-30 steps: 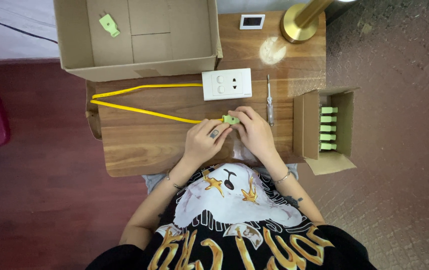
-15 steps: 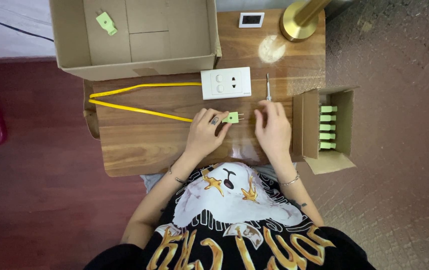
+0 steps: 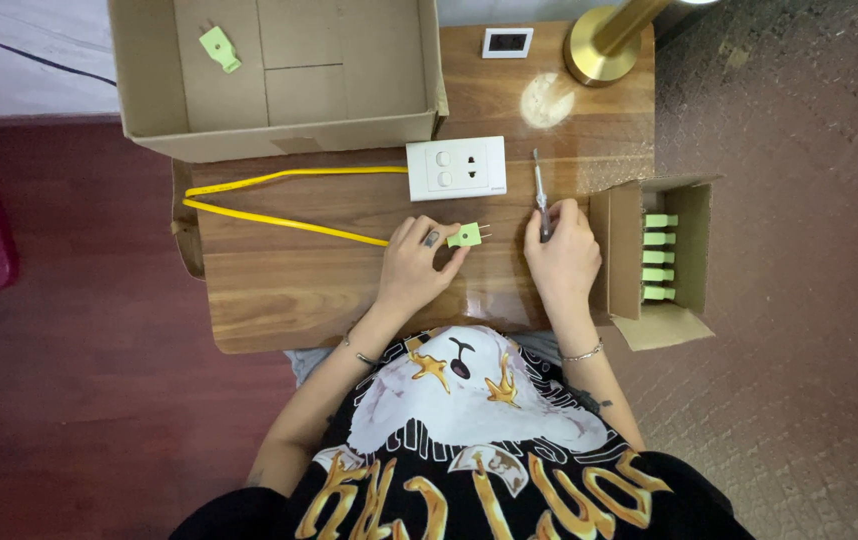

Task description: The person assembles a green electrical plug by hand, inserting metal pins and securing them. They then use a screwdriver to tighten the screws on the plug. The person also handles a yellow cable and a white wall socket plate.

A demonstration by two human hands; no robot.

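Note:
My left hand (image 3: 417, 262) rests on the wooden table (image 3: 279, 290) and pinches a small light-green plug (image 3: 466, 236) on the end of a yellow cable (image 3: 269, 218); the plug's metal pins point right. My right hand (image 3: 561, 256) lies to the right of it, its fingers closed round the handle of a thin screwdriver (image 3: 539, 188) whose shaft points away from me. A white wall socket plate with switches (image 3: 456, 168) lies just beyond the plug, and the yellow cable loops back to it.
A big open cardboard box (image 3: 279, 70) with one green plug (image 3: 219, 47) inside sits at the far left. A small open carton (image 3: 654, 255) holding several green plugs stands at the right edge. A brass lamp base (image 3: 604, 45) and a small white frame (image 3: 507, 42) are at the back.
My hands, together on the plug a second ago, have parted. The right hand moved right and took hold of the screwdriver handle. The left hand kept the plug.

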